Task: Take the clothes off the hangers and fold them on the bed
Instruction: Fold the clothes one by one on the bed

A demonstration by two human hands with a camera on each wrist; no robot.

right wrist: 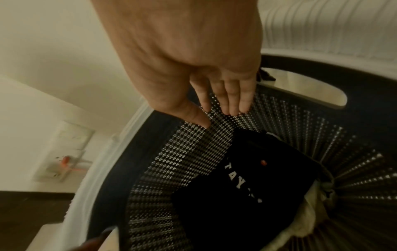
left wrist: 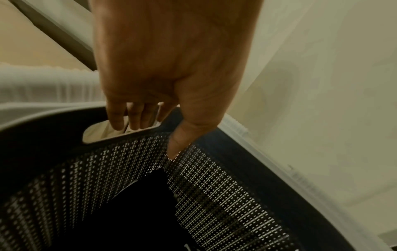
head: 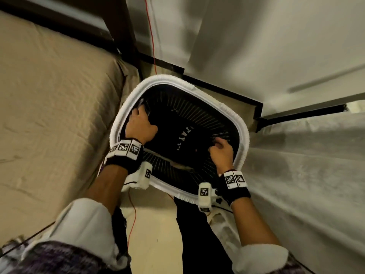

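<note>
A black mesh laundry basket [head: 244,139] with a white rim stands on the floor between my arms. Inside lies a folded black garment [head: 183,138] with white letters, seen again in the right wrist view [right wrist: 247,178], and a cream cloth [right wrist: 311,219] shows under it. My left hand [head: 139,123] grips the basket's left handle. Its fingers [left wrist: 133,118] pass through the handle slot [left wrist: 94,134] and the thumb lies on the inner wall. My right hand [head: 220,149] is at the right side, its fingers [right wrist: 234,101] nearly straight against the mesh beside the other handle slot [right wrist: 311,90]. No hangers are in view.
The bed [head: 49,107] with a beige cover runs along my left. Pale draped fabric [head: 306,171] hangs close on the right. A red cable [head: 152,36] drops down the wall behind the basket, and a wall socket [right wrist: 66,163] sits low there. A dark bed frame [head: 122,26] stands behind.
</note>
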